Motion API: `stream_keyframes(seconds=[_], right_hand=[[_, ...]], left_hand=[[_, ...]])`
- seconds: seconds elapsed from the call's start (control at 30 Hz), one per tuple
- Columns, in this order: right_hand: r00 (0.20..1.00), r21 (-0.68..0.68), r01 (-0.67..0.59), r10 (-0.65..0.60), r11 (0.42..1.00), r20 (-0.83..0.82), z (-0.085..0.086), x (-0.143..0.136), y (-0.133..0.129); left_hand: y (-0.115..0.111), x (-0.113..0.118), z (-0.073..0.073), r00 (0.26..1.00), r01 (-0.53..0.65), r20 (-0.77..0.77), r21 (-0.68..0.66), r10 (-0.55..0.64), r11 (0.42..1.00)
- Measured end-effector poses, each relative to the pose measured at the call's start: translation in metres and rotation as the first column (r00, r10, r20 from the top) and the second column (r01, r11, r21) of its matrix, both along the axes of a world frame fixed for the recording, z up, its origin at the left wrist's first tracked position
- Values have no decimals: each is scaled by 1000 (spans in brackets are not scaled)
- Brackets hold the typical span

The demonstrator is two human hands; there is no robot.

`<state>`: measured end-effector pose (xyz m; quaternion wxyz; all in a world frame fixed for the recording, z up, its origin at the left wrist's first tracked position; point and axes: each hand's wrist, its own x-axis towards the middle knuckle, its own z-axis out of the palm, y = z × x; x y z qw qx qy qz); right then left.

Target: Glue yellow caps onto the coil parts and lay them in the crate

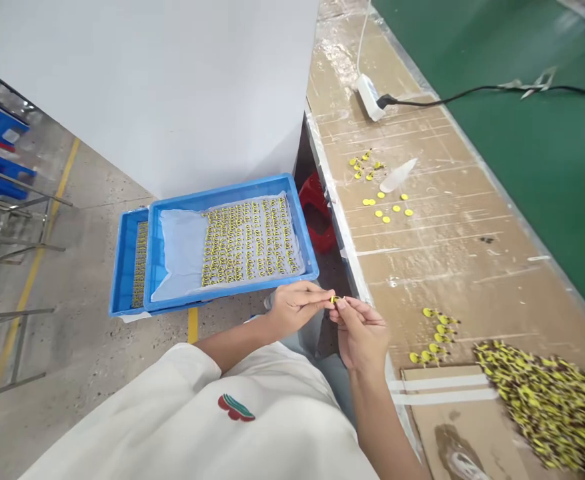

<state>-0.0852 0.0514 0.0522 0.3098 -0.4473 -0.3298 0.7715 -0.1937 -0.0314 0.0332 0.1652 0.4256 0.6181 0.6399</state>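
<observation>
My left hand point(295, 308) pinches one side of a small yellow and dark part point(334, 300), its fingers pressed together. On the other side, my right hand point(365, 332) grips the same part between thumb and fingertips. Both hands meet in front of my body, beside the workbench edge. The part is too small for its exact kind to show. Similar pieces stand in rows on a white sheet in a blue tray point(238, 285) at the left. A short line of yellow-disc pieces point(439, 338) lies on the bench near my right hand.
On the brown-covered bench point(452, 267) lie a large heap of yellow and dark pieces point(547, 400), loose yellow discs point(396, 209), a pointed white nozzle point(398, 177) and a power strip point(370, 98). A red stool point(317, 213) stands under the bench edge. A second blue tray point(127, 267) sits behind the first.
</observation>
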Motion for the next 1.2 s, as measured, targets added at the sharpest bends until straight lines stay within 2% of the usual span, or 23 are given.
stream_keyframes(seconds=[0.17, 0.3, 0.43, 0.6, 0.8, 1.03, 1.1, 1.2], right_hand=[[1000, -13, -13, 13, 1000, 0, 25, 0, 5], [998, -24, -59, 59, 998, 2, 34, 3, -3], [994, 1, -110, 110, 994, -10, 23, 7, -25], [993, 40, -114, 115, 993, -31, 5, 6, -67], [993, 69, -114, 117, 991, -30, 6, 3, -108], [987, 150, -161, 160, 975, 20, 2, 2, -123], [974, 200, -225, 217, 954, 62, 1, -5, -125], [930, 280, -367, 352, 887, 106, 1, -20, -126]], left_hand=[[5, 1, 20, 999, 22, 23, 29, -23, 999], [-8, 6, 26, 999, 17, 27, 72, -19, 997], [-34, 11, 16, 1000, 1, -20, 89, 1, 996], [-76, 13, 4, 997, -21, -68, 118, 29, 993], [-117, 11, 6, 997, -27, -68, 149, 37, 988], [-136, 7, 1, 993, -85, -70, 102, 92, 991], [-141, 2, 1, 990, -128, -44, 59, 131, 990], [-151, -15, -2, 980, -199, 15, 14, 199, 980]])
